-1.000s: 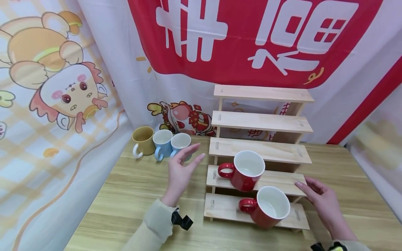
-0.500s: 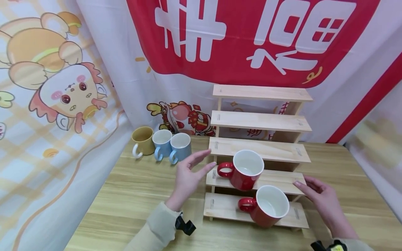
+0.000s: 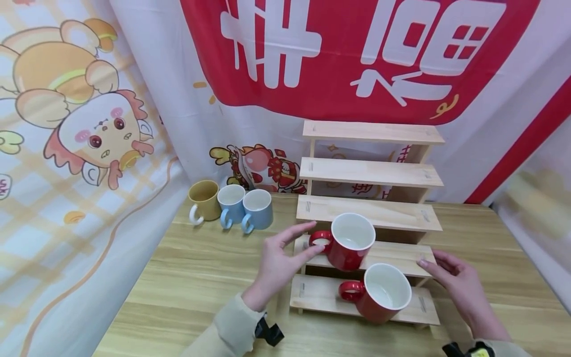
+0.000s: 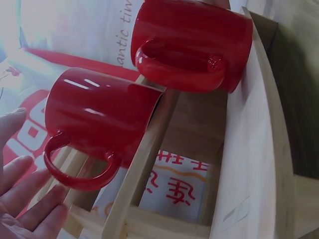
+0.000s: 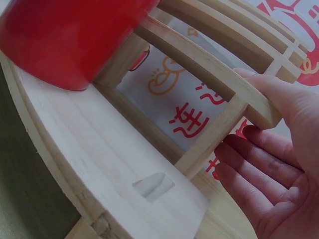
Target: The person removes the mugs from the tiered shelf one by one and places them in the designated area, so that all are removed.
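Two red mugs with white insides sit on a stepped wooden rack (image 3: 370,172), handles toward the left. The upper mug (image 3: 348,257) is on the second step from the bottom; the lower mug (image 3: 376,305) is on the bottom step. My left hand (image 3: 278,265) is beside the upper mug's handle, thumb and forefinger apart around it. In the left wrist view, the left fingers (image 4: 37,199) are close to that handle without gripping it. My right hand (image 3: 461,290) holds the right end of the second step. The right wrist view shows its thumb (image 5: 264,82) on top and fingers underneath.
A mustard mug (image 3: 207,202) and two light blue mugs (image 3: 258,213) stand in a row at the back left of the wooden table (image 3: 178,292). Printed white cloth (image 3: 178,89) hangs behind and to the left. The rack's upper three steps carry no mugs.
My left hand has moved right, from in front of the blue mugs to the upper red mug's handle. The right hand stays on the rack; the mugs have not moved.
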A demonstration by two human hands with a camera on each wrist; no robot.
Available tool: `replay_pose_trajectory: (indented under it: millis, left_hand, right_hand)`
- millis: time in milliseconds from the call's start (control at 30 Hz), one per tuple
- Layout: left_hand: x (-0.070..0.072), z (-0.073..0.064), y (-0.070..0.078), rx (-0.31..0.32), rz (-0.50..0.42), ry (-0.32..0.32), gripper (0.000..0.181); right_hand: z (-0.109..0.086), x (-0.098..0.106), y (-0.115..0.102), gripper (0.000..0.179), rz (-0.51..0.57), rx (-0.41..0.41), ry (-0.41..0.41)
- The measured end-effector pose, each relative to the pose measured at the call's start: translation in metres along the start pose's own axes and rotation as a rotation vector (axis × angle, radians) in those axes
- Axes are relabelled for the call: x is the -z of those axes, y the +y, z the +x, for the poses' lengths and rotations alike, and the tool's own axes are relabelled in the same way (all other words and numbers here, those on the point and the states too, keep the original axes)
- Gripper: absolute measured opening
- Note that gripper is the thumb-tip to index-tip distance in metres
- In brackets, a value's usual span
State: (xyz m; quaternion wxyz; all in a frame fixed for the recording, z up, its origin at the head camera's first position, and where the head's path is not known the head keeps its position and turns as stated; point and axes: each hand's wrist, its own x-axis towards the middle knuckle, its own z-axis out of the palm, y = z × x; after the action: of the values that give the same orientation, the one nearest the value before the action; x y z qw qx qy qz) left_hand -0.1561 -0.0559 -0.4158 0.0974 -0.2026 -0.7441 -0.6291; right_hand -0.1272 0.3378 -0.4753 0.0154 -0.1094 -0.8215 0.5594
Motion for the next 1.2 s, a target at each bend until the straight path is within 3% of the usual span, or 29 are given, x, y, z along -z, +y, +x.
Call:
replay_pose_trajectory:
  millis: [167,333,467,800,1033,1200]
  left_hand:
    - [-0.007,0.003,-0.001,0.091,-0.033,-0.076,0.038]
    - [-0.013,0.009,-0.004,0.091,-0.04,-0.108,0.029]
    - [-0.015,0.012,-0.007,0.102,-0.036,-0.103,0.026]
    - [-0.017,0.014,-0.009,0.228,-0.131,-0.052,0.022]
    - [-0.016,0.015,-0.012,0.244,-0.171,-0.053,0.021]
    - [-0.013,0.015,-0.017,0.239,-0.193,-0.068,0.021]
  right_hand:
    - [0.0,0.0,0.002,0.048,0.058,0.003,-0.002]
    - [0.0,-0.001,0.002,0.041,0.083,0.013,0.002]
    - [0.0,-0.002,0.002,0.047,0.08,0.006,0.002]
    - [0.0,-0.001,0.0,0.064,0.046,-0.01,0.0]
    - [0.0,0.0,0.001,0.054,0.059,0.001,-0.002]
    - [0.0,0.0,0.002,0.058,0.051,-0.005,-0.007]
